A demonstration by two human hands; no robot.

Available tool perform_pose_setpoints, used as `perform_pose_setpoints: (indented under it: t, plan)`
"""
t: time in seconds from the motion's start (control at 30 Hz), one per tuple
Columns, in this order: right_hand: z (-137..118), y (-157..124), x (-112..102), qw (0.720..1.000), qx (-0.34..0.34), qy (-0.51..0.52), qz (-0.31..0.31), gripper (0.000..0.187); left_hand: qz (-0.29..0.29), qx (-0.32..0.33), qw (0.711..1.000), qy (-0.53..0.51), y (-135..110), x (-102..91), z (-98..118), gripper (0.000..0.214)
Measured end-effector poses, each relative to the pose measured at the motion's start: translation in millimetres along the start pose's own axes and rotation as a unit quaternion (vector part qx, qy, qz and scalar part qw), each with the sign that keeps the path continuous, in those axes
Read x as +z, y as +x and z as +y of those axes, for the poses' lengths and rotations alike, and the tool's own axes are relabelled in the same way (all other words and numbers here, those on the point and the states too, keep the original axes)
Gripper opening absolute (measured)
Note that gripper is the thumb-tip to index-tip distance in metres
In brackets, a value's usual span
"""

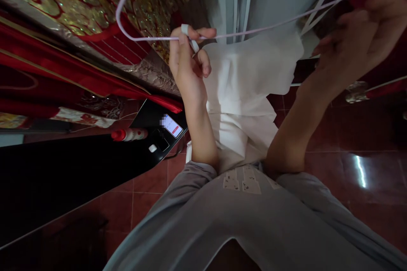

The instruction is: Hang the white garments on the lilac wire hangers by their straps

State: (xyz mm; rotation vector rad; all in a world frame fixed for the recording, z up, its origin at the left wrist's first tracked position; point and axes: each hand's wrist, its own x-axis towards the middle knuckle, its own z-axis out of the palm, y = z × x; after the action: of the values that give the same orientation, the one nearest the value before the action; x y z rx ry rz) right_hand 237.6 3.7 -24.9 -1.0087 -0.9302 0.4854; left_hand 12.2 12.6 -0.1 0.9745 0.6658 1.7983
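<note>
My left hand [187, 57] is raised and pinches the lower bar of a thin white wire hanger [254, 30], together with a white strap or clip at the fingertips. A white garment [244, 80] hangs below the bar between my two arms. My right hand [356, 38] is up at the right end of the hanger with its fingers curled; its fingertips are blurred, and I cannot make out what they grip.
Red and gold embroidered fabric [79, 12] fills the upper left. A black glossy table [63, 169] at the left carries a phone [173, 127], a red and white bottle [129, 134] and a small white object. The floor is dark red tile [349, 169]. Grey cloth hangs behind.
</note>
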Motion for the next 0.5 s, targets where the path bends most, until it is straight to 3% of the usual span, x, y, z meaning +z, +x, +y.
perform_pose_setpoints:
  t: [0.1,0.17,0.27,0.4,0.5]
  plan:
    - [22,4,-13,0.994,0.036,0.008,0.105,0.029,0.006,-0.005,1.0,-0.017,1,1.6,-1,0.036]
    - [34,-1,-10,0.992,0.085,0.001,0.096,0.039,0.009,-0.009,1.0,-0.025,1,3.0,-1,0.036]
    - [36,-11,6,0.996,0.075,0.018,0.052,0.051,0.017,-0.014,0.999,-0.031,2,3.4,2,0.039]
    - [23,-17,21,0.995,0.01,0.065,0.069,0.041,0.025,-0.034,0.999,-0.031,2,2.8,8,0.045]
    - [18,-16,18,0.992,-0.013,0.105,0.063,0.035,0.023,-0.038,0.999,-0.029,0,4.9,9,0.045]
